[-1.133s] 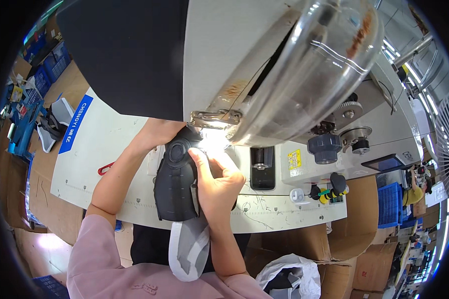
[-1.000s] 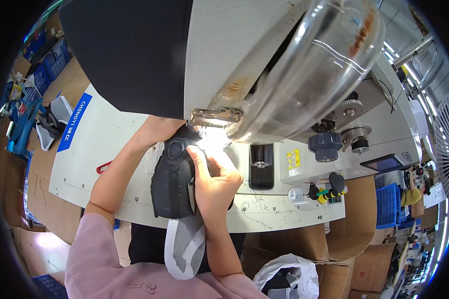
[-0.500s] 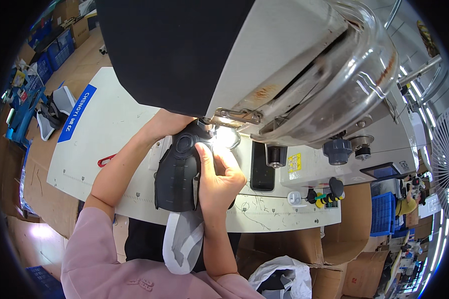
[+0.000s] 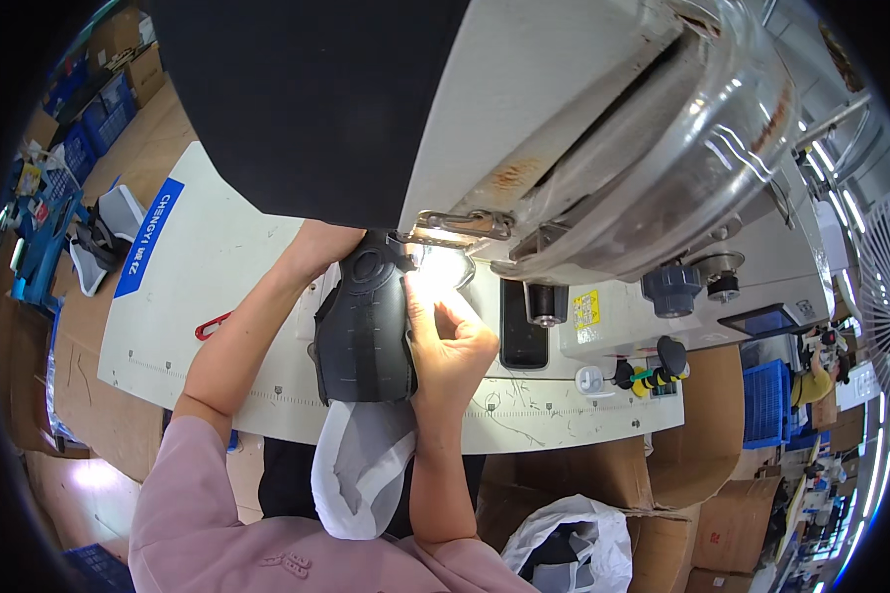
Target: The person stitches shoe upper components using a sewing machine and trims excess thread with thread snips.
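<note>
Beneath the sewing machine head (image 4: 519, 109), a black moulded panel (image 4: 366, 341) with a raised ring (image 4: 369, 262) sits over the white table (image 4: 229, 247), its grey-and-white lining (image 4: 351, 484) hanging past the near edge. Good guidance here probably calls for light, even pressure from both sides, smooth turning without tugging, the loose lining free of snags, and fingertips clear of the bright working spot (image 4: 445, 267). The left forearm (image 4: 242, 341) slants up and inward; the left hand (image 4: 323, 247) is beside the panel's far left, fingers hidden, so its grip cannot be told. The right forearm (image 4: 440, 479) rises nearly straight; the right hand (image 4: 453, 341) has thumb and forefinger narrowly spaced at the panel's right edge, though glare hides whether they pinch it.
</note>
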Demonstrator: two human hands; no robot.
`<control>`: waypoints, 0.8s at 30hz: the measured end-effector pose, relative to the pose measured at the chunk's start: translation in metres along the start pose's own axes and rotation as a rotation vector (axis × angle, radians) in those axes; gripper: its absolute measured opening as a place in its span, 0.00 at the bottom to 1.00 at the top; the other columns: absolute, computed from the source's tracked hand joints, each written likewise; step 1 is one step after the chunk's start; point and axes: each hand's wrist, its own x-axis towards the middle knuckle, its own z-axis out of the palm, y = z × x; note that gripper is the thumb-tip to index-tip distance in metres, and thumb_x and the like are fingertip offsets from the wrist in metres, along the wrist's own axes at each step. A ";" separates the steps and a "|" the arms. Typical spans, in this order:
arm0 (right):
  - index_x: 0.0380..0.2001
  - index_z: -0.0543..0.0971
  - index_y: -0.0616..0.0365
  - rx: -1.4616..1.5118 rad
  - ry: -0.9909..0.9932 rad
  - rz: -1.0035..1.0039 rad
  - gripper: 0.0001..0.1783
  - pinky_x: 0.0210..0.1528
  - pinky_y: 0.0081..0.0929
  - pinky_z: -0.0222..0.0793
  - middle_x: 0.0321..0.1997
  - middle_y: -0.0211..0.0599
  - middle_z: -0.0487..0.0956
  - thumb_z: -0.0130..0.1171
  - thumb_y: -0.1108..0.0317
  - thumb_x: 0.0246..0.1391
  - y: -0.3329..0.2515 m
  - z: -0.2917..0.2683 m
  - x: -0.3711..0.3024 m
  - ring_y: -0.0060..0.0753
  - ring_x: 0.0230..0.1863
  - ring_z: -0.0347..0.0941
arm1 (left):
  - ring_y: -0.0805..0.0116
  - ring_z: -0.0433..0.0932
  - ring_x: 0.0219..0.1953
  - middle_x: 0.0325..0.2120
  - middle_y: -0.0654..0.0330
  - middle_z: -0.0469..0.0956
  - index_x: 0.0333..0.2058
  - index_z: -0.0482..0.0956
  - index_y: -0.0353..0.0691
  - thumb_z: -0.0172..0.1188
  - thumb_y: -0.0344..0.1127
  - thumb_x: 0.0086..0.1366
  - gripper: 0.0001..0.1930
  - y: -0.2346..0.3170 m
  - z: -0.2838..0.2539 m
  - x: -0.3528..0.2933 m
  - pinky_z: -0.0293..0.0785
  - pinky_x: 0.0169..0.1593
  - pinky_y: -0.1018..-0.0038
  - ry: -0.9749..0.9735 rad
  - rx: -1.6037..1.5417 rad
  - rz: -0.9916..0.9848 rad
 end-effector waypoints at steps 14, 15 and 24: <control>0.29 0.79 0.69 -0.101 -0.362 -0.169 0.15 0.34 0.31 0.67 0.21 0.45 0.75 0.64 0.64 0.49 -0.023 -0.045 0.014 0.38 0.26 0.72 | 0.64 0.77 0.39 0.37 0.55 0.80 0.42 0.77 0.31 0.55 0.29 0.63 0.10 0.007 -0.017 -0.024 0.71 0.45 0.69 0.038 0.052 0.139; 0.30 0.79 0.67 -0.333 -0.323 -0.390 0.14 0.36 0.34 0.69 0.25 0.48 0.77 0.66 0.65 0.47 -0.022 -0.044 0.011 0.46 0.29 0.75 | 0.64 0.77 0.39 0.37 0.55 0.80 0.42 0.77 0.31 0.55 0.29 0.63 0.10 0.009 -0.028 -0.036 0.71 0.45 0.69 0.044 0.055 0.118; 0.29 0.76 0.64 -0.825 -0.453 -1.033 0.06 0.66 0.37 0.63 0.31 0.35 0.67 0.56 0.75 0.45 0.049 0.006 -0.080 0.31 0.35 0.67 | 0.52 0.74 0.38 0.37 0.54 0.77 0.44 0.78 0.37 0.55 0.27 0.63 0.11 -0.021 -0.141 -0.175 0.69 0.45 0.70 0.023 0.989 -0.071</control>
